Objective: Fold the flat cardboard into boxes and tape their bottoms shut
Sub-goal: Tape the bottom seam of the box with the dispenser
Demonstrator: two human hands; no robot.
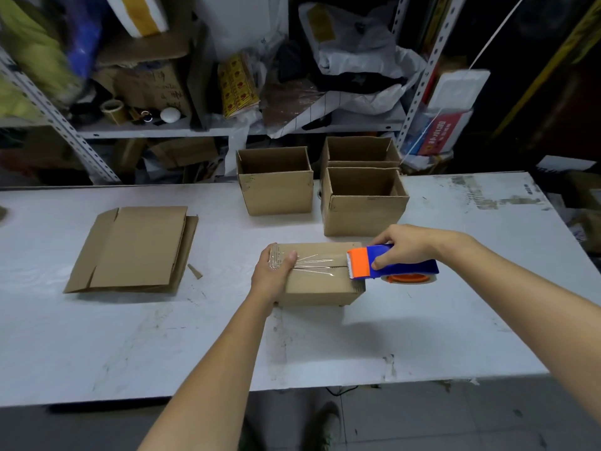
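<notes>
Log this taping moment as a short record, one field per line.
Box in work: cardboard box, bottom up on the white table
Tape: clear tape strip along the bottom seam
Left hand: presses the box's left end, over the tape
Right hand: holds the blue-and-orange tape dispenser at the box's right end
Finished: three open boxes, upright behind it
Waiting: flat cardboard stack, to the left
</notes>
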